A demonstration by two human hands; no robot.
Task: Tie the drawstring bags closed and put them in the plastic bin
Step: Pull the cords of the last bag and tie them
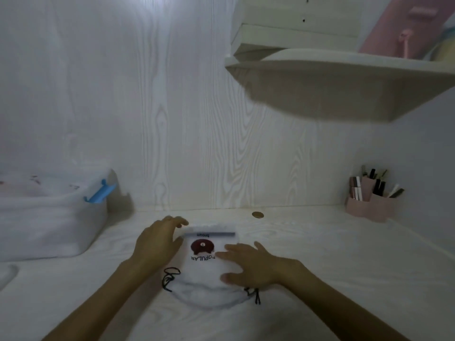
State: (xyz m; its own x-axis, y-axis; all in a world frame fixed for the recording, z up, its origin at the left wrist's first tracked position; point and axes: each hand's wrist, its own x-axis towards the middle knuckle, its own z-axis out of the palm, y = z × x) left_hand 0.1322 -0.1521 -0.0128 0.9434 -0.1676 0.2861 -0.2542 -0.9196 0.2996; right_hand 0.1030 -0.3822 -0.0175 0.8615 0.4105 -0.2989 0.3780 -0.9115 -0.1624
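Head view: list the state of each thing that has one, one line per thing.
drawstring bag: lying flat on the desk, print facing up, black cords loose at both near corners
left hand: fingers relaxed, at the bag's left edge
right hand: open, fingers spread flat on the bag
plastic bin: lid off, blue latch up, white contents inside
pink organizer: upright, holding pens and tubes

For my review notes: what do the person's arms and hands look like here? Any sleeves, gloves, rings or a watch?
Both forearms are bare to the bottom edge of the head view, with no sleeves showing. The left hand and right hand wear no gloves, and no watch or bracelet shows at either wrist. No rings are visible, though the frame is soft.
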